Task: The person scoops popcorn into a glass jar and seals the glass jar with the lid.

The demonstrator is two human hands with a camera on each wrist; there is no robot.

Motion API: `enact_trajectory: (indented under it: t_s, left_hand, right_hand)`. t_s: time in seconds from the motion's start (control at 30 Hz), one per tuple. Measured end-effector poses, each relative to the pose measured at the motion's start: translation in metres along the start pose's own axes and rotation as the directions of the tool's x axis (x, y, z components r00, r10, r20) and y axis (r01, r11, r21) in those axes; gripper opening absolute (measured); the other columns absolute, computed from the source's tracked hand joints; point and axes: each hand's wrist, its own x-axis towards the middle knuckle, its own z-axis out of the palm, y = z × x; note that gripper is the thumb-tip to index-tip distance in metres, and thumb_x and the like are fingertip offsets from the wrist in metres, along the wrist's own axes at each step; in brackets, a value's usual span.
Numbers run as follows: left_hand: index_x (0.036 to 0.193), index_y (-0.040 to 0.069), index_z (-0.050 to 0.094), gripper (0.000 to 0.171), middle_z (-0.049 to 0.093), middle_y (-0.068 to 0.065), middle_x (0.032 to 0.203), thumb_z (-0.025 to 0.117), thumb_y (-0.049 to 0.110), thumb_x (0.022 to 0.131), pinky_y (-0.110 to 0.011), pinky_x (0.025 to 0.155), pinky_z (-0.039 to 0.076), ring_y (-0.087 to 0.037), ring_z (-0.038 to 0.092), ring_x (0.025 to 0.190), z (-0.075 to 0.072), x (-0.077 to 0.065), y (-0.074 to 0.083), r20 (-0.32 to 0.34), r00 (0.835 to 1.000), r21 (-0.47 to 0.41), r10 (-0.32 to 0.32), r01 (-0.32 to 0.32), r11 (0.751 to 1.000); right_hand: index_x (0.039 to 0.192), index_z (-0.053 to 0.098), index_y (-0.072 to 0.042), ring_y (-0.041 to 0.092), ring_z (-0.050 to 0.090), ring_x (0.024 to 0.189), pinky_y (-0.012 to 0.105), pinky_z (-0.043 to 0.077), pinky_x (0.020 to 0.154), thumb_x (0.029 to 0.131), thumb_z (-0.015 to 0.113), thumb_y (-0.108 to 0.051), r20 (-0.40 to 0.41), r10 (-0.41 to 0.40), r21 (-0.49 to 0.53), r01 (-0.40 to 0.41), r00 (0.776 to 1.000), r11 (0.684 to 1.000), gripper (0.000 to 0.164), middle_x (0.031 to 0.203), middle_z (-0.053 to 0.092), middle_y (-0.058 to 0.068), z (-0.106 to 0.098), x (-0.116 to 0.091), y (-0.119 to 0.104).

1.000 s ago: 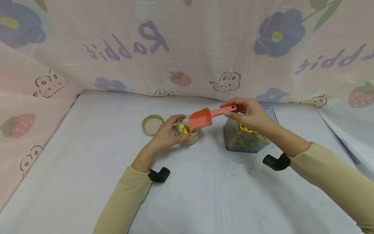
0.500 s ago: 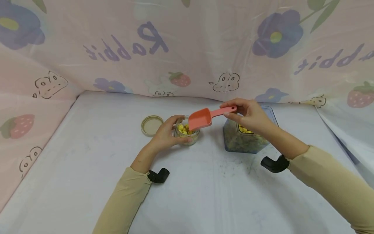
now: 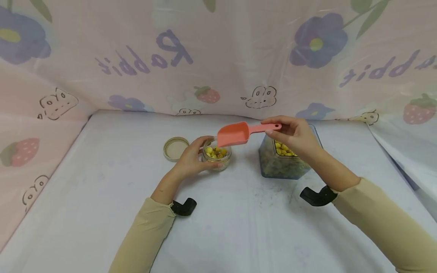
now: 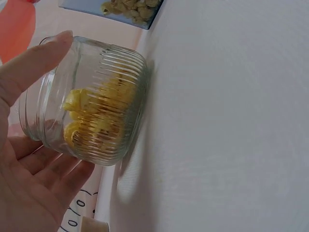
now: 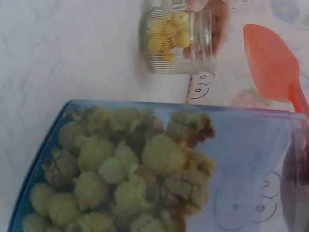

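A ribbed glass jar [image 4: 104, 101] stands on the table with yellow popcorn [image 4: 99, 116] in its lower part. My left hand [image 3: 192, 157] grips it from the left, thumb on the near side and fingers round the far side. My right hand [image 3: 295, 136] pinches the handle of an orange-pink scoop [image 3: 233, 134]. In the head view the scoop's bowl overlaps the jar's far right rim; the right wrist view shows it raised above the jar's mouth, and no popcorn shows in it. Below my right hand is a bluish clear container [image 5: 145, 164], partly filled with popcorn.
A round jar lid [image 3: 175, 148] lies on the table left of the jar. Behind the white table surface [image 3: 222, 223] hangs a pink printed curtain [image 3: 218, 57], and another side of it rises at the left.
The scoop has lifted and levelled slightly, uncovering more of the popcorn in the jar. My right hand has shifted a little to the right. The left hand keeps its hold on the jar.
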Motion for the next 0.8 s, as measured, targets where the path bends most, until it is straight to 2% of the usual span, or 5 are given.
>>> enact_trajectory:
  t_s: [0.13,0.4,0.6,0.8]
  left_hand:
    - [0.14,0.004,0.041,0.083,0.046,-0.011,0.143,0.085,0.02,0.072,-0.042,0.111,0.037,-0.024,0.041,0.135,0.0,0.0,-0.001,-0.001,1.0,0.003,-0.007,0.007,1.0]
    - [0.142,0.002,0.039,0.086,0.046,-0.013,0.142,0.085,0.021,0.072,-0.043,0.112,0.036,-0.027,0.043,0.132,-0.001,0.001,0.002,0.022,1.0,0.037,-0.003,0.002,0.999]
    - [0.145,0.002,0.033,0.093,0.041,-0.014,0.147,0.084,0.027,0.072,-0.046,0.114,0.031,-0.029,0.037,0.137,-0.004,0.002,0.01,0.044,0.999,0.127,0.017,-0.022,0.992]
    - [0.147,0.005,0.031,0.094,0.037,-0.011,0.15,0.083,0.033,0.073,-0.047,0.116,0.027,-0.025,0.031,0.141,-0.002,0.005,0.023,0.037,0.999,0.135,0.017,-0.021,0.991]
  right_hand:
    - [0.118,0.067,-0.006,0.013,0.057,0.08,0.02,0.051,0.064,0.09,0.067,-0.015,-0.033,0.017,0.058,-0.015,0.999,0.998,0.029,0.097,0.06,-0.005,-0.002,-0.002,0.0]
    - [0.112,0.07,-0.01,0.012,0.055,0.082,0.015,0.053,0.07,0.09,0.066,-0.011,-0.078,-0.01,0.173,0.024,0.997,0.985,0.022,0.097,0.056,-0.001,-0.006,-0.005,0.001]
    - [0.109,0.071,-0.009,0.011,0.053,0.077,0.013,0.052,0.068,0.089,0.066,-0.006,-0.096,-0.06,0.274,0.084,0.994,0.958,0.021,0.093,0.053,0.002,-0.013,-0.008,0.007]
    - [0.108,0.072,-0.009,0.011,0.053,0.076,0.012,0.052,0.067,0.088,0.067,-0.005,-0.124,-0.075,0.302,0.11,0.989,0.947,0.021,0.092,0.054,0.002,-0.021,-0.01,0.01]
